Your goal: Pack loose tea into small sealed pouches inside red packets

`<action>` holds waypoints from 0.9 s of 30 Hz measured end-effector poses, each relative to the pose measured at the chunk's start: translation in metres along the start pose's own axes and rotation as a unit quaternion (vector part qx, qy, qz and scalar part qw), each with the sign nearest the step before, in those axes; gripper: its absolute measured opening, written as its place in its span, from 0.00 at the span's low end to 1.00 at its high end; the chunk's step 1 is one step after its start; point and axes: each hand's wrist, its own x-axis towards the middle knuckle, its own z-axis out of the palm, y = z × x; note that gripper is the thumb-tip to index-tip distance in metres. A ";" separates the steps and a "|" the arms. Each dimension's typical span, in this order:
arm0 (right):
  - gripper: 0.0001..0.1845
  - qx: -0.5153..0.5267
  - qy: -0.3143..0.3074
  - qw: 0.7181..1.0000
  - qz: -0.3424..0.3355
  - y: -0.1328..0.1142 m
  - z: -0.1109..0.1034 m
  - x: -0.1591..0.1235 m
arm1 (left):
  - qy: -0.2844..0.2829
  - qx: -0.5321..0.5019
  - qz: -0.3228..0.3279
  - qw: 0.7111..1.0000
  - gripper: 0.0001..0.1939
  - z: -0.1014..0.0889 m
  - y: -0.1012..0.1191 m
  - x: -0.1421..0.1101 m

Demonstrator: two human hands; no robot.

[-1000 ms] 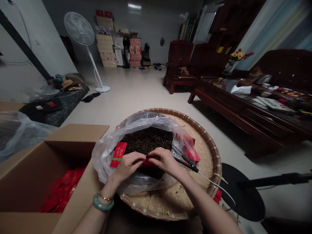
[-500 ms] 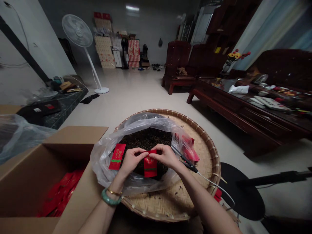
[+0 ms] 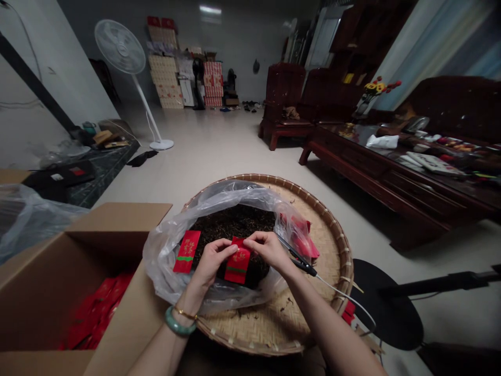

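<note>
My left hand (image 3: 213, 259) and my right hand (image 3: 269, 249) pinch the upper edge of a small red packet (image 3: 236, 269) with gold lettering and a green band. The packet hangs slightly tilted over an open clear plastic bag (image 3: 166, 282) of dark dried leaves (image 3: 235, 222) that look like tea. A second red packet (image 3: 187, 253) lies on the leaves at the bag's left side. Beside my right wrist rests a slim black wand-like tool (image 3: 299, 259) with a white cord. Further red packets (image 3: 307, 243) lie at the right, partly behind the plastic.
Under the bag is a round woven bamboo tray (image 3: 279, 342). At the left stands an open cardboard box (image 3: 125, 303) with many red packets (image 3: 99, 308) inside. A black round stand base (image 3: 391, 308) is right of the tray. Farther off are a white fan (image 3: 120, 47) and a dark wooden table (image 3: 376, 175).
The red packet has tilted, its lower end swinging left, and more of its front shows. My right fingers have shifted slightly along its top edge. The view has moved a little.
</note>
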 end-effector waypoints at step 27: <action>0.28 -0.363 -0.020 0.897 -0.252 0.004 -0.006 0.006 | -0.162 0.215 -0.112 0.957 0.10 0.004 -0.008 -0.014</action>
